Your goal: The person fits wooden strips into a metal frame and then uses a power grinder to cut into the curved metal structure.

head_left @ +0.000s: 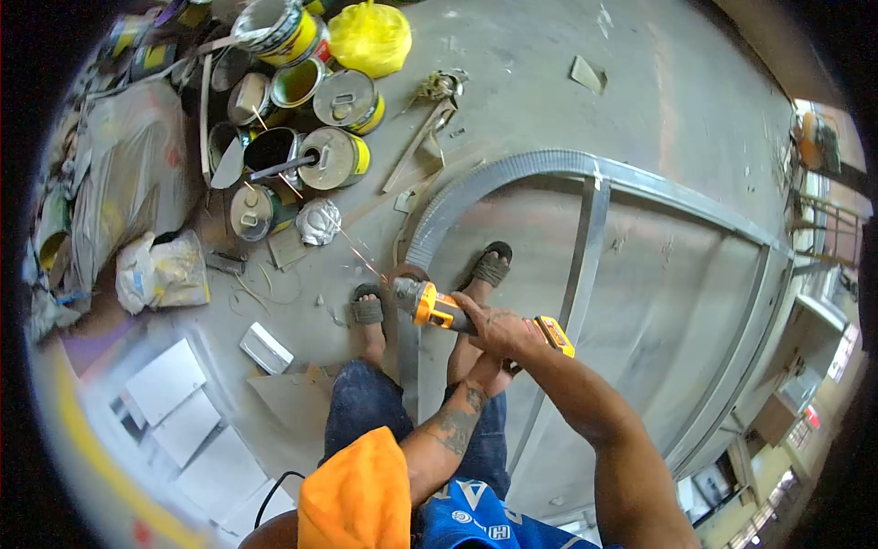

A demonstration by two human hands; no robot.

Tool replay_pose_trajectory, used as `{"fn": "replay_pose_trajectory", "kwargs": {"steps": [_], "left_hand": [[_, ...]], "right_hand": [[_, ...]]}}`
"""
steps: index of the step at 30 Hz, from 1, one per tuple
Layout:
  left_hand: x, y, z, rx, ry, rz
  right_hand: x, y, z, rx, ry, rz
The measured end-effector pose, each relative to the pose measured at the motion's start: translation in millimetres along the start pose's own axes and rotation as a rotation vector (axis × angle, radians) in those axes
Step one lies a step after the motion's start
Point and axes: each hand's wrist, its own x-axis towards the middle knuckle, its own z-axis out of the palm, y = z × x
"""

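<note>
A yellow and black cordless angle grinder [441, 309] lies across the middle of the view, its head against the curved, ribbed metal track [448, 203]. Orange sparks [361, 256] stream from the head toward the upper left. My right hand [497, 331] is wrapped over the grinder's dark body, ahead of the battery. Under my right wrist, my left hand [491, 373] is closed at the rear of the tool; its fingers are mostly hidden. The track belongs to a metal stud frame [590, 238] on the floor. My sandalled feet stand on either side of the track's end.
Paint cans [334, 157], a yellow plastic bag [370, 38] and crumpled sheeting [137, 156] crowd the upper left, in the path of the sparks. White panels [187, 412] lie at lower left. A wood strip [416, 146] rests on the dusty floor.
</note>
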Motion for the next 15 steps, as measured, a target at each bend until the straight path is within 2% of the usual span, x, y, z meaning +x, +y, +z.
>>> {"fn": "replay_pose_trajectory", "kwargs": {"steps": [3,5,6,7,8,9,10,11,13,15], "left_hand": [[12,-7,8,-0.28,-0.06,-0.18],[36,-20,13,-0.541,-0.15,-0.367],[52,-25,12,-0.633,-0.202,-0.441],[69,-29,12,-0.688,-0.257,-0.493],[85,-32,12,-0.717,-0.311,-0.536],[100,-39,11,-0.727,-0.346,-0.57],[114,-36,8,-0.893,-0.35,-0.489],[121,-34,2,-0.876,-0.39,-0.524],[116,-33,-2,-0.882,-0.416,-0.549],[92,-58,20,-0.891,-0.341,-0.496]], "right_hand": [[-5,-10,-15,-0.084,-0.07,0.076],[2,0,-33,0.021,-0.001,0.165],[7,4,-45,0.088,0.076,0.252],[17,39,-33,0.147,0.324,0.179],[23,51,-41,0.21,0.445,0.23],[42,94,-28,0.105,0.633,0.261],[35,43,-71,0.507,0.6,0.307],[49,77,-57,0.457,0.754,0.245],[42,68,-59,0.543,0.764,0.216],[30,45,-53,0.493,0.584,0.213]]}}
